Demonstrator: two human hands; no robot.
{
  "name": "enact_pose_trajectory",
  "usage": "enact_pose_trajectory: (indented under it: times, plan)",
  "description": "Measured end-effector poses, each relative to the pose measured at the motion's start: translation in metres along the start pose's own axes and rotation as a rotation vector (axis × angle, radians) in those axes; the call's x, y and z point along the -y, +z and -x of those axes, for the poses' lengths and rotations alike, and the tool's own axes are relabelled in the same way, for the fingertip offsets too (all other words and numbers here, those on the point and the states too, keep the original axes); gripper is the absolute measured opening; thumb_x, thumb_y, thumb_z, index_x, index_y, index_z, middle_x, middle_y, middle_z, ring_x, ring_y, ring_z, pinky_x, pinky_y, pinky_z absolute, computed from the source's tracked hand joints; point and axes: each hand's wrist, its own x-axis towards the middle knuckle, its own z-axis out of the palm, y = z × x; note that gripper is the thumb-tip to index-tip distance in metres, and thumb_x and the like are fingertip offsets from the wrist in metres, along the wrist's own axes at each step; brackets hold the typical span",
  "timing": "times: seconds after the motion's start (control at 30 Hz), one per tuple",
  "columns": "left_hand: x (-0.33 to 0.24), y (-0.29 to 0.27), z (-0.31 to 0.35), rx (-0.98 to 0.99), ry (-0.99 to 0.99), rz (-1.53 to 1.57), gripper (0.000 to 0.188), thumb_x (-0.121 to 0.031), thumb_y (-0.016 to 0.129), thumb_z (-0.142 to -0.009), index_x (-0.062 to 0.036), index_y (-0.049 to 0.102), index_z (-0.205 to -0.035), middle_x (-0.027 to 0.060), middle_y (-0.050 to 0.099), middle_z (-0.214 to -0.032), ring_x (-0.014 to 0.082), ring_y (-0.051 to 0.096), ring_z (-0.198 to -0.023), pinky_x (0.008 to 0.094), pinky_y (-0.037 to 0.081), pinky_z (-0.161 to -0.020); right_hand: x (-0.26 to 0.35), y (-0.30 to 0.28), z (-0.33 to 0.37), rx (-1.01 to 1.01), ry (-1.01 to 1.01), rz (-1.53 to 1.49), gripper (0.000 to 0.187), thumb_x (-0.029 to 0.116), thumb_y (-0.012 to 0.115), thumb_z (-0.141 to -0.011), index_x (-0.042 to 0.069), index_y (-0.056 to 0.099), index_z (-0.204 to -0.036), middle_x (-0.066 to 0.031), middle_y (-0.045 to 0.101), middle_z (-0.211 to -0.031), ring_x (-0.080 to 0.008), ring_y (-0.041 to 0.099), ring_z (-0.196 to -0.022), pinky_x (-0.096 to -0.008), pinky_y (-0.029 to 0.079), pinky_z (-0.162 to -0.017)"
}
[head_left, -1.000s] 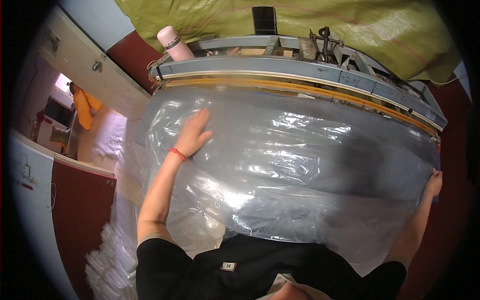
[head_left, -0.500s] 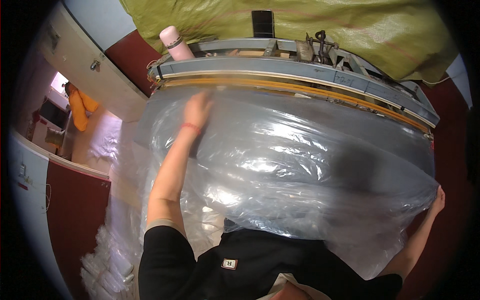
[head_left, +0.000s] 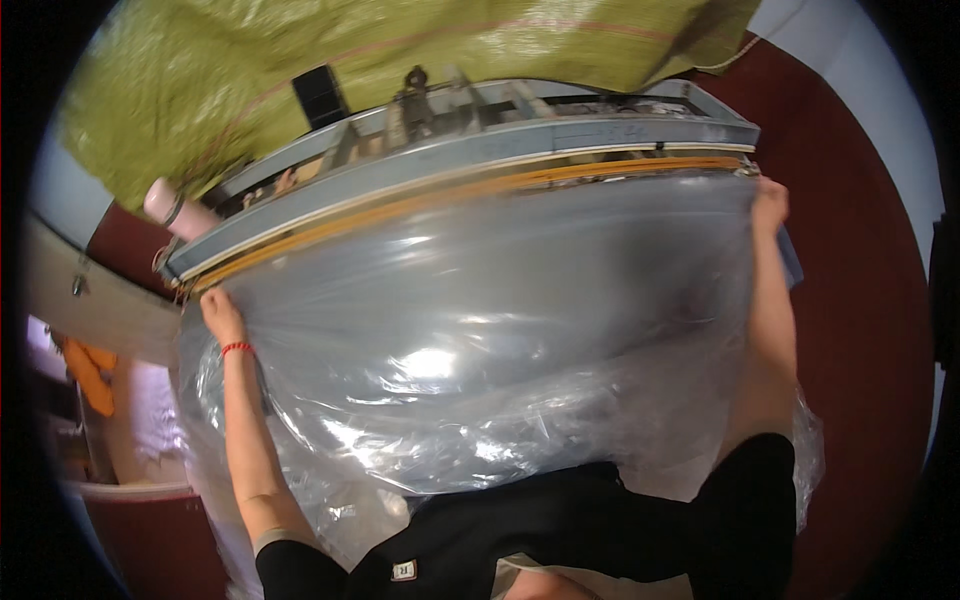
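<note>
A wide sheet of clear plastic film stretches across the work surface in front of me, shiny and wrinkled toward my body. My left hand, with a red bracelet at its wrist, is closed on the film's far left corner. At the far right corner my right hand pinches the film too. Both hands lie close to the long orange strip that runs along a grey metal frame machine. The film's far edge is at this strip; whether it passes under it I cannot tell.
A pink bottle leans at the machine's left end. Behind the frame hangs a yellow-green woven tarp, with a dark phone-like slab against it. More crumpled film hangs at the lower left. A door stands at the left, and a red-and-white wall at the right.
My left hand has moved to the film's far left corner and closed. My right hand has brought the right side up to the frame's right end, pulling the film flatter. The view has turned.
</note>
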Motion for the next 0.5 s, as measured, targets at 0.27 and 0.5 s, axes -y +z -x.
enact_pose_trajectory:
  times: [0.27, 0.5]
  plan:
    - [0.083, 0.026, -0.039, 0.042, -0.227, 0.284, 0.016, -0.018, 0.054, -0.083, -0.0080, 0.049, -0.071, -0.0044, 0.043, -0.059, 0.0046, 0.036, -0.051, 0.0186, 0.029, -0.046, 0.018, 0.073, 0.014, 0.190, 0.421, -0.381, 0.019, 0.020, 0.060, -0.078, 0.002, 0.054, -0.076, -0.0029, 0.055, -0.065, -0.0112, 0.051, -0.060, -0.0245, 0.042, -0.058]
    - [0.071, 0.018, -0.042, 0.053, -0.310, 0.235, 0.013, -0.016, 0.056, -0.082, -0.0089, 0.048, -0.074, -0.0040, 0.044, -0.059, 0.0044, 0.039, -0.051, 0.0186, 0.031, -0.044, 0.027, 0.068, 0.012, 0.082, 0.325, -0.089, 0.013, 0.014, 0.057, -0.078, 0.002, 0.052, -0.078, -0.0052, 0.057, -0.067, -0.0119, 0.053, -0.060, -0.0254, 0.043, -0.056]
